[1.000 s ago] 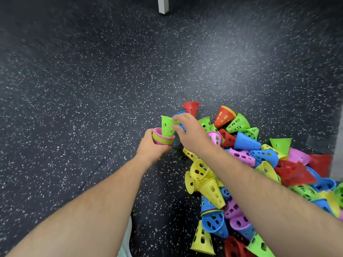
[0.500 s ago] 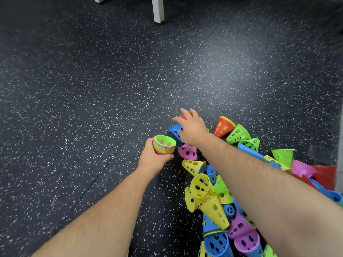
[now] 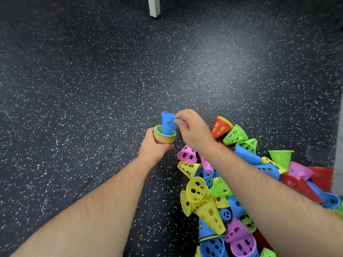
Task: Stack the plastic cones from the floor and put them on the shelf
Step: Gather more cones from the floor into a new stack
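My left hand (image 3: 154, 147) grips a stack of nested cones (image 3: 164, 137), green and pink rims showing, wide ends up. My right hand (image 3: 193, 129) pinches the rim of a blue cone (image 3: 167, 122) with holes in its wall; the cone's narrow end sits inside the top of the stack. A heap of loose cones (image 3: 219, 197) in yellow, blue, pink, green and red lies on the floor to the right, partly hidden under my right forearm.
Dark speckled rubber floor (image 3: 92, 89) fills the view. A white post (image 3: 154, 6) stands at the far top. A red-and-yellow cone (image 3: 220, 126) and a green cone (image 3: 235, 135) lie at the heap's far edge. A pale vertical edge (image 3: 338, 154) shows at the right.
My right hand reached into the heap, picked up a blue cone and brought it left onto the stack. The green cone seen earlier now sits nested in the stack.
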Demonstrator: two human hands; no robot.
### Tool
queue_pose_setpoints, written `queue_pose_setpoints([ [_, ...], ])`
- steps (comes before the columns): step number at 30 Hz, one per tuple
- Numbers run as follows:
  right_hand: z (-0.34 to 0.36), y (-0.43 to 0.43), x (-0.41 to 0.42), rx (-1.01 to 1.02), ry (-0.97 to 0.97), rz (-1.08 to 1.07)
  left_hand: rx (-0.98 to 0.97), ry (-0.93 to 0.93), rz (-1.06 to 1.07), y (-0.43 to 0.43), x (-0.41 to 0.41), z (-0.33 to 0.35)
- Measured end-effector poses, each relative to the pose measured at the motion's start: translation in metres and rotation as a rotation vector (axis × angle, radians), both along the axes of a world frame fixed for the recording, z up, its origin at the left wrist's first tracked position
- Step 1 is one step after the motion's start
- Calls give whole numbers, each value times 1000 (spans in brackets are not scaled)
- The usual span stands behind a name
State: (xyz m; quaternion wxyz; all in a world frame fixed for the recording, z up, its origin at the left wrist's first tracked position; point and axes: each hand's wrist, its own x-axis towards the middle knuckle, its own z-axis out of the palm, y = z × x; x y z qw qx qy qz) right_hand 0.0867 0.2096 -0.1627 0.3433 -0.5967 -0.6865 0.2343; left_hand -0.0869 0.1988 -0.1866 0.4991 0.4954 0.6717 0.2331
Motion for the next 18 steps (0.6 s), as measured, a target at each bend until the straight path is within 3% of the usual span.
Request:
queue_pose_setpoints([
  [2,-5,-1,-1,-67,-40,95,10,0,-7,6,5,3],
  [5,-14,8,6,-157,-83,-69,26,26,-22,14,8,3],
  [9,-30,30,20,-263,-421,-162,11,35,-40,17,13,-7],
  [11,-36,40,25,-334,-488,-154,12,43,-51,19,16,-10],
  [15,-35,48,38,-367,-340,-273,11,50,-81,24,22,-11],
  [18,-27,39,54,-175,-124,-362,23,59,-106,31,30,-9],
])
